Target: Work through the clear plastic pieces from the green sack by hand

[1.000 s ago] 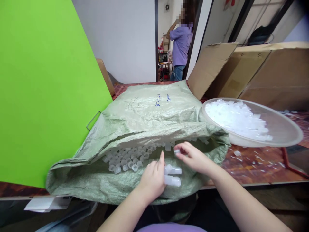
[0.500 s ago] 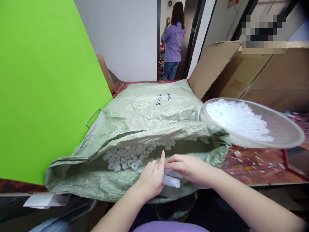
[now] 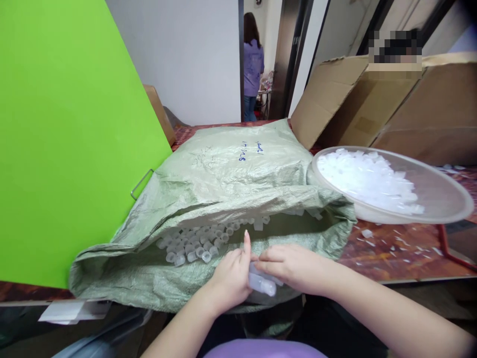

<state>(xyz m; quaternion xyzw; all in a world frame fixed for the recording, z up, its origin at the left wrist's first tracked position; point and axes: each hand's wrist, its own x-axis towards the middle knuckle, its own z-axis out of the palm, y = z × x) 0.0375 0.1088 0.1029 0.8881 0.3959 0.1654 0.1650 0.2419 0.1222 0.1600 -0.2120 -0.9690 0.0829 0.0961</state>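
Observation:
My left hand (image 3: 231,277) is closed around clear plastic tubes (image 3: 262,285), with its index finger or thumb pointing up. One rounded tube end sticks out towards me. My right hand (image 3: 290,268) has its fingers bent over the same tubes from the right, its fingertips close to my left hand. Both hands are at the front lip of a pale green woven sack (image 3: 238,176), lying on its side with its mouth gaping towards me. Inside it, several similar clear tubes (image 3: 201,243) show their round open ends. How many tubes I hold is hidden.
A translucent basin (image 3: 439,199) heaped with small white plastic pieces (image 3: 367,179) stands at the right. Behind it are cardboard boxes (image 3: 428,109). A bright green panel (image 3: 67,139) rises at the left. White scraps litter the red table (image 3: 387,253). A person in purple (image 3: 253,64) is beyond the doorway.
Both hands remain together at the sack's mouth; the tubes have shifted slightly and show more between them. The person in the doorway has moved left and turned.

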